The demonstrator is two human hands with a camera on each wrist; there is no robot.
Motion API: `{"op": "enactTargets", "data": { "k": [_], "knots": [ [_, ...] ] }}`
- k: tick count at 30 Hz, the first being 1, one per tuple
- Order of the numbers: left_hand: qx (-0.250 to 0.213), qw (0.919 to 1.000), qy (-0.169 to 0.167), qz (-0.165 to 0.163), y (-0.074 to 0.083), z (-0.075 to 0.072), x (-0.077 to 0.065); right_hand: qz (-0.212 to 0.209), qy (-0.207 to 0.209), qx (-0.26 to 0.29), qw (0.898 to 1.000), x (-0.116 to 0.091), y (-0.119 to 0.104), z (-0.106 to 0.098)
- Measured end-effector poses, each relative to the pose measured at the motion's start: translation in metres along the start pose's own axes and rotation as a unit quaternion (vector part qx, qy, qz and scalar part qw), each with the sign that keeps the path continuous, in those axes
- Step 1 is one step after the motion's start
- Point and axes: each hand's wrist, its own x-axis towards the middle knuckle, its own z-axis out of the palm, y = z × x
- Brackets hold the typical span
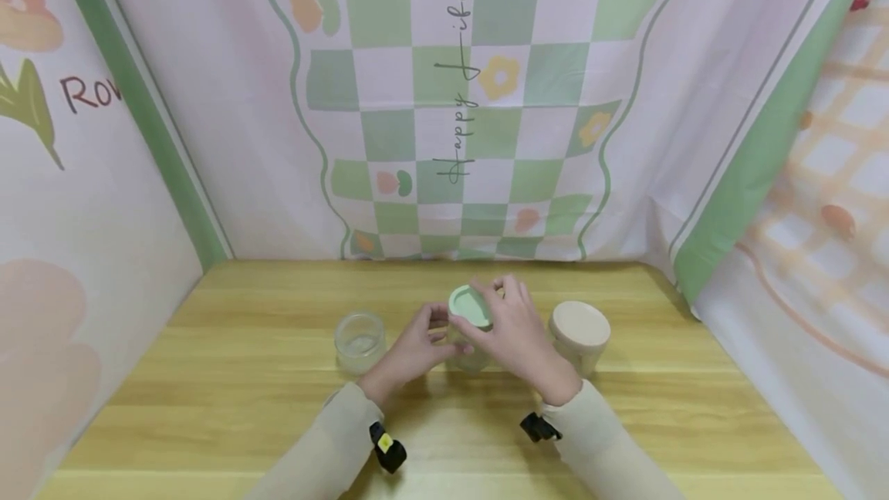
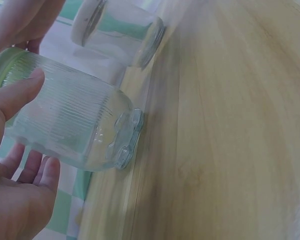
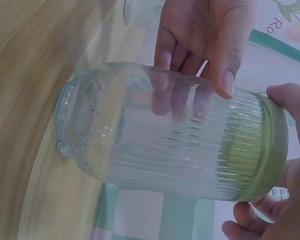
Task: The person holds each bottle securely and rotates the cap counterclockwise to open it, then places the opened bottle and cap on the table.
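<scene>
Beige sleeves [image 1: 322,438] are angled toward an upright glass jar [image 3: 155,145] on the table [image 1: 208,384], loosely cupped by the left grip [image 1: 420,342], its green lid [image 1: 468,307] pinched by the right grip [image 1: 512,326], and probably stiff, slick, breakable and best held round its ribbed sides [image 2: 72,102].

The right hand [image 3: 296,206] grips the rim of a green lid [image 3: 274,150] at the mouth of a clear glass jar [image 3: 155,135]. The left hand [image 3: 202,42] curves beside the jar, several fingers showing through it. The jar's knobbly foot meets the wooden table [image 3: 30,95]; checkered cloth [image 3: 182,215] hangs behind the jar, and another glass vessel [image 3: 142,12] stands beyond it.
</scene>
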Motion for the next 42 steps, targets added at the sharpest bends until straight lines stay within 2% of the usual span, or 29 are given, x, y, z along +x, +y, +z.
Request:
{"op": "enactTargets", "data": {
  "k": [8, 16, 23, 28, 32, 36, 39, 42],
  "knots": [
    [0.000, 1.0000, -0.006, -0.006, 0.000, -0.001, -0.002, -0.001, -0.017, 0.049, 0.999, 0.000, 0.006, -0.001],
    [-0.004, 0.9999, -0.009, -0.005, 0.002, -0.001, -0.003, -0.009, -0.037, 0.113, 0.993, -0.001, 0.014, -0.005],
    [-0.005, 1.0000, -0.001, 0.000, 0.002, 0.000, -0.002, -0.015, -0.093, 0.183, 0.979, 0.000, 0.020, -0.012],
    [0.000, 1.0000, 0.002, 0.000, 0.003, 0.000, -0.003, -0.029, -0.118, 0.209, 0.970, -0.001, 0.020, -0.014],
    [0.003, 1.0000, 0.000, -0.006, 0.003, 0.000, -0.003, -0.041, -0.117, 0.214, 0.969, -0.001, 0.020, -0.012],
    [0.001, 1.0000, 0.000, -0.009, 0.002, 0.000, -0.002, -0.046, -0.112, 0.196, 0.973, -0.001, 0.021, -0.010],
    [0.001, 1.0000, 0.000, -0.008, 0.002, -0.001, -0.002, -0.047, -0.102, 0.176, 0.978, -0.002, 0.020, -0.009],
    [0.002, 1.0000, 0.000, -0.009, 0.002, -0.001, -0.002, -0.041, -0.074, 0.145, 0.986, -0.002, 0.017, -0.008]
  ]
}}
